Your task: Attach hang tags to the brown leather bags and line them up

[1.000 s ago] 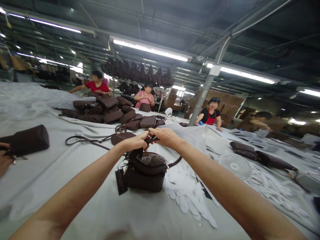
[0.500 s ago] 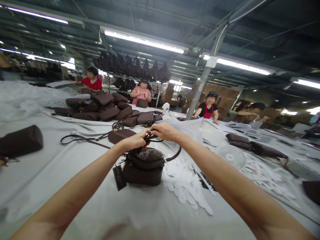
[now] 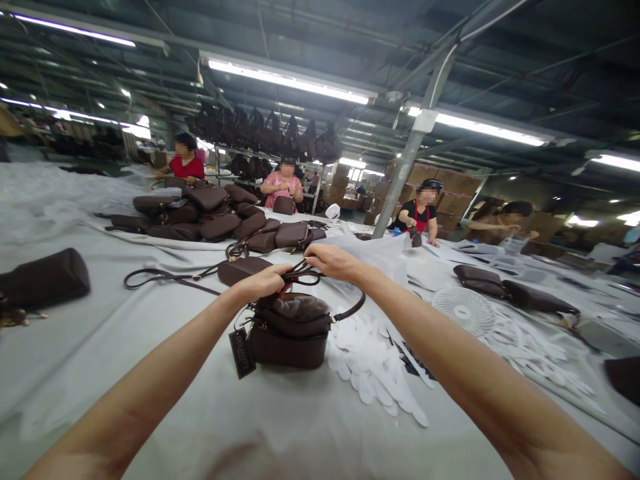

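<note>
In the middle of the table stands a dark brown handbag (image 3: 289,343), its top unzipped and clear plastic showing inside. A black hang tag (image 3: 243,353) dangles at its left side, and a rounded handle (image 3: 351,308) arcs out to the right. Above the opening, a thin brown strap (image 3: 306,272) lies bunched in loops between my hands. My left hand (image 3: 270,281) is closed around the strap's left part. Closed too, my right hand (image 3: 331,261) pinches the strap a little farther right. Both sets of fingertips are partly hidden.
A heap of brown bags (image 3: 210,213) lies behind, with another bag (image 3: 47,277) at far left. White paper cutouts (image 3: 373,373) and a white fan (image 3: 463,312) are on the right. Past a slanted metal post (image 3: 400,183), co-workers (image 3: 423,210) stand at the table's far side.
My hands have drawn slightly apart, and the strap loops between them show more. The bag stays in place. A co-worker on the right now holds up a small dark item.
</note>
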